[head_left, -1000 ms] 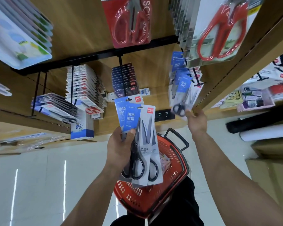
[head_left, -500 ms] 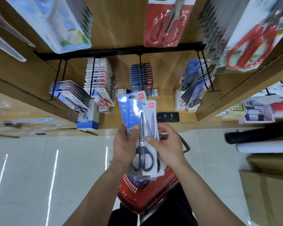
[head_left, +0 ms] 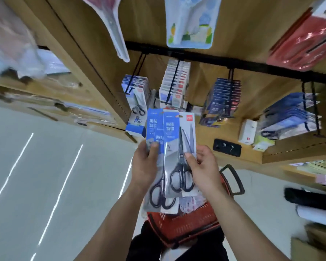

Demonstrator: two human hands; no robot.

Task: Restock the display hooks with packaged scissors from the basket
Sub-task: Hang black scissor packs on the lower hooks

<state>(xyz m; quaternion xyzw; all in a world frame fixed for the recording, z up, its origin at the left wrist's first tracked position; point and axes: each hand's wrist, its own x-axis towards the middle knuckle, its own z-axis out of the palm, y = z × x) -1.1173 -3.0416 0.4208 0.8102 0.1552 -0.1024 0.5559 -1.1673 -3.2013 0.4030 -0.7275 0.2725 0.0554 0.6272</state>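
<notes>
Packaged scissors [head_left: 179,147] are standing upright in a fanned stack at the middle of the view, held between both hands in front of a wooden shelf unit [head_left: 94,59]. The left part of that unit is blurring, and the goods hanging along the top are being cut off by the frame, so they are hard to make out. A black rail [head_left: 262,69] is running across the unit, with display hooks [head_left: 174,80] reaching forward from it, each carrying a row of carded packs. A red basket [head_left: 186,228] is sitting below the hands, its inside mostly hidden by the stack and the forearms. How many packs are in the stack is unclear; at least three blue-and-white cards are showing. The left hand [head_left: 143,166] is gripping the rear packs along their left edge, with its thumb pressing on the front face. The right hand [head_left: 205,170] is pinching the front pack at its right edge, with its thumb lying over the black scissor blades and its fingers mostly hidden behind the card. A black phone-like thing [head_left: 227,147] is lying on the shelf board, near the stack on its right.
</notes>
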